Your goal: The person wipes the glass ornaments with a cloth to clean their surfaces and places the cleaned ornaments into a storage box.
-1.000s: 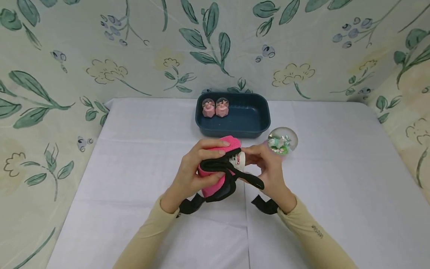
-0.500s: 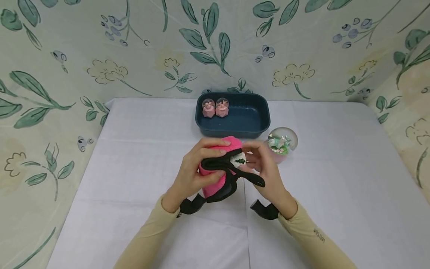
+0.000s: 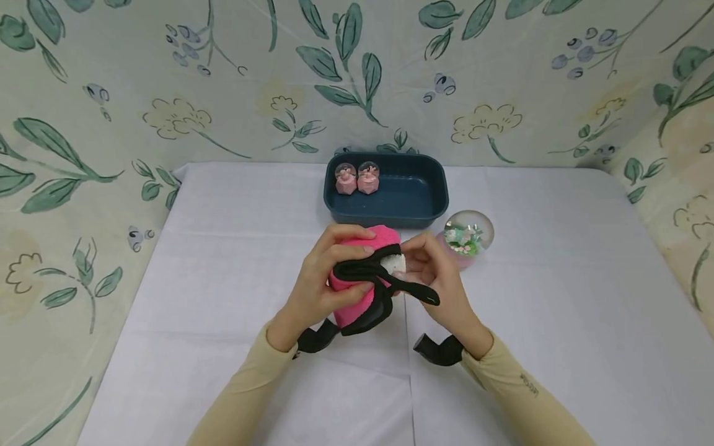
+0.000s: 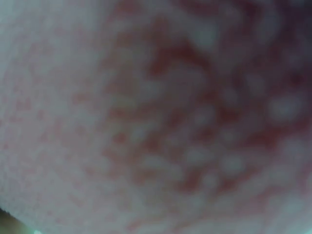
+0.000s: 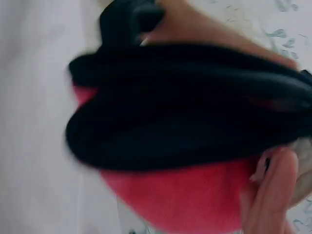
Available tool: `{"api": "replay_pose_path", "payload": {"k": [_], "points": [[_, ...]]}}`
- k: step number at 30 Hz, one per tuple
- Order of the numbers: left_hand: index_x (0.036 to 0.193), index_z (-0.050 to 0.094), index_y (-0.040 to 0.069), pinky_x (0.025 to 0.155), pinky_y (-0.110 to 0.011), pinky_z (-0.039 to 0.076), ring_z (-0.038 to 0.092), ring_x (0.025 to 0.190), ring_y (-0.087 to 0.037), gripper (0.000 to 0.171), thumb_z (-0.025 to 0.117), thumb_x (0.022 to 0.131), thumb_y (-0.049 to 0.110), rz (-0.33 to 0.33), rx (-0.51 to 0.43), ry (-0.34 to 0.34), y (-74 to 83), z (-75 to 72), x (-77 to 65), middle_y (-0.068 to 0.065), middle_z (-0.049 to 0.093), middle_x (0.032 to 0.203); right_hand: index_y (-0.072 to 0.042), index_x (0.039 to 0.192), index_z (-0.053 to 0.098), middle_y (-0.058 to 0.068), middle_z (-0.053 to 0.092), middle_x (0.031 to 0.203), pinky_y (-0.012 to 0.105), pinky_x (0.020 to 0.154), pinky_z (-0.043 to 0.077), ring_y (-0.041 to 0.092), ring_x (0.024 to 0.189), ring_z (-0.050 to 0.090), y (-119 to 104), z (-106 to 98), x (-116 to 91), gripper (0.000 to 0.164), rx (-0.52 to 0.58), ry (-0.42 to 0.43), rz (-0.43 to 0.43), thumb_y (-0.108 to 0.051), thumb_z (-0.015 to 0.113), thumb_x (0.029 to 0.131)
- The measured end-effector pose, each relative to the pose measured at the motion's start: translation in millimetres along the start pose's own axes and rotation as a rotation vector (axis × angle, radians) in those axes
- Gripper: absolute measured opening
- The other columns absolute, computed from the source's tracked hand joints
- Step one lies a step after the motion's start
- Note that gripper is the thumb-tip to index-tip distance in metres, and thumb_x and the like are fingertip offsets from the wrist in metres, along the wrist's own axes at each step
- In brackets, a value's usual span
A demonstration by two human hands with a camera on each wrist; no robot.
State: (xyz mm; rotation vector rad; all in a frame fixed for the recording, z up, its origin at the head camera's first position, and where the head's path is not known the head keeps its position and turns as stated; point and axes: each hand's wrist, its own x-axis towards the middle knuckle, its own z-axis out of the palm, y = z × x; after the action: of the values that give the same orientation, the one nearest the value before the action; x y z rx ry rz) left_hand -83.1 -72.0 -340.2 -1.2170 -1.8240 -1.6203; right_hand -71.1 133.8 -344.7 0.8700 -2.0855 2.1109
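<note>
My left hand [image 3: 320, 279] grips a fluffy bright pink cloth [image 3: 354, 313] with wide black trim and a black loop [image 3: 415, 291] sticking out to the right. The cloth is bunched round a white rounded piece [image 3: 396, 264], whose far end is hidden inside. Fingers and thumb of my right hand [image 3: 443, 285] curl at this white piece's exposed side. In the right wrist view the black trim [image 5: 170, 112] crosses the pink fabric [image 5: 180, 195], with fingers [image 5: 275, 195] at the lower right. The left wrist view is only a pinkish-red blur.
Behind the hands stands a dark blue tray [image 3: 424, 192] with two small pink snow globes [image 3: 357, 179] at its left end. A larger snow globe [image 3: 467, 238] with green and white decoration on a pink base stands just beyond my right hand. White cloth covers the table [image 3: 558, 279].
The white piece has turned: lettering, then tree print, faced up earlier, and now a plain speckled part does. My right fingers shifted round it, while the left hand kept its grip.
</note>
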Motion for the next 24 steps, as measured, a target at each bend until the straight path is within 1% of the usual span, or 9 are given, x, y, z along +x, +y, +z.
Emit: {"api": "replay_pose_path", "payload": {"k": [2,4,5,7,9,14,17,21,24], "points": [[0.113,0.055,0.006,0.091,-0.038,0.049,0.050,0.112,-0.034,0.031,0.063,0.093,0.028,0.020,0.008,-0.019,0.5,0.4,0.1,-0.018,0.051,0.119,0.007,0.099,0.048,0.007,0.063,0.081,0.027,0.055,0.055,0.015,0.059,0.063,-5.0,1.6,1.8,0.021,0.153,0.005,0.186,-0.011,0.059,0.094],[0.113,0.054,0.006,0.092,-0.039,0.049,0.051,0.111,-0.034,0.031,0.063,0.093,0.028,0.039,0.016,-0.028,0.8,0.8,-0.4,-0.019,0.051,0.118,0.002,0.094,0.047,0.007,0.061,0.072,0.027,0.049,0.053,0.015,0.049,0.060,-9.6,1.8,3.4,0.016,0.222,-0.006,0.335,-0.013,0.052,0.095],[0.113,0.054,0.006,0.093,-0.039,0.048,0.052,0.110,-0.034,0.030,0.062,0.093,0.027,0.045,0.016,-0.027,1.0,1.1,-0.8,-0.019,0.052,0.118,0.001,0.092,0.046,0.007,0.061,0.069,0.027,0.047,0.052,0.016,0.046,0.059,-11.4,1.5,3.9,0.018,0.230,-0.018,0.377,-0.016,0.051,0.096],[0.112,0.055,0.005,0.093,-0.038,0.048,0.052,0.110,-0.034,0.029,0.062,0.093,0.026,0.050,0.017,-0.016,1.7,1.4,-1.6,-0.019,0.052,0.117,0.002,0.093,0.045,0.008,0.061,0.069,0.029,0.046,0.051,0.018,0.045,0.058,-12.8,1.1,3.8,0.023,0.204,-0.048,0.369,-0.020,0.049,0.098],[0.111,0.055,0.004,0.092,-0.038,0.049,0.052,0.110,-0.034,0.029,0.062,0.093,0.026,0.046,0.019,0.005,2.2,1.4,-2.0,-0.019,0.053,0.116,0.006,0.100,0.046,0.008,0.063,0.078,0.030,0.050,0.054,0.019,0.051,0.061,-11.9,1.3,2.6,0.025,0.130,-0.069,0.273,-0.019,0.050,0.100],[0.109,0.056,0.004,0.089,-0.036,0.051,0.052,0.110,-0.034,0.028,0.062,0.093,0.027,0.029,0.026,0.062,2.1,-0.5,-2.0,-0.019,0.055,0.115,0.009,0.120,0.047,0.009,0.056,0.112,0.027,0.075,0.055,0.017,0.086,0.063,-6.2,0.8,-0.1,0.047,-0.170,-0.072,-0.087,-0.026,0.063,0.093],[0.108,0.056,0.004,0.088,-0.036,0.051,0.053,0.109,-0.033,0.028,0.062,0.093,0.026,0.029,0.018,0.082,2.3,-1.6,-1.2,-0.020,0.056,0.114,0.009,0.122,0.048,0.014,0.055,0.115,0.026,0.083,0.053,0.019,0.098,0.060,-3.5,-1.9,1.0,0.055,-0.297,-0.089,-0.258,-0.033,0.065,0.090],[0.110,0.056,0.004,0.089,-0.037,0.050,0.054,0.109,-0.034,0.029,0.063,0.093,0.026,0.043,0.010,0.068,4.2,-2.7,-0.4,-0.020,0.056,0.114,0.011,0.115,0.052,0.018,0.058,0.106,0.024,0.084,0.052,0.020,0.093,0.061,-0.6,-6.2,3.3,0.052,-0.383,-0.084,-0.403,-0.032,0.066,0.089],[0.111,0.055,0.004,0.090,-0.037,0.050,0.054,0.109,-0.034,0.029,0.062,0.093,0.026,0.058,0.017,0.047,5.5,-3.2,0.0,-0.020,0.055,0.115,0.012,0.112,0.054,0.017,0.061,0.102,0.022,0.081,0.052,0.016,0.089,0.064,1.9,-7.3,2.2,0.053,-0.370,-0.073,-0.390,-0.034,0.068,0.088]]}}
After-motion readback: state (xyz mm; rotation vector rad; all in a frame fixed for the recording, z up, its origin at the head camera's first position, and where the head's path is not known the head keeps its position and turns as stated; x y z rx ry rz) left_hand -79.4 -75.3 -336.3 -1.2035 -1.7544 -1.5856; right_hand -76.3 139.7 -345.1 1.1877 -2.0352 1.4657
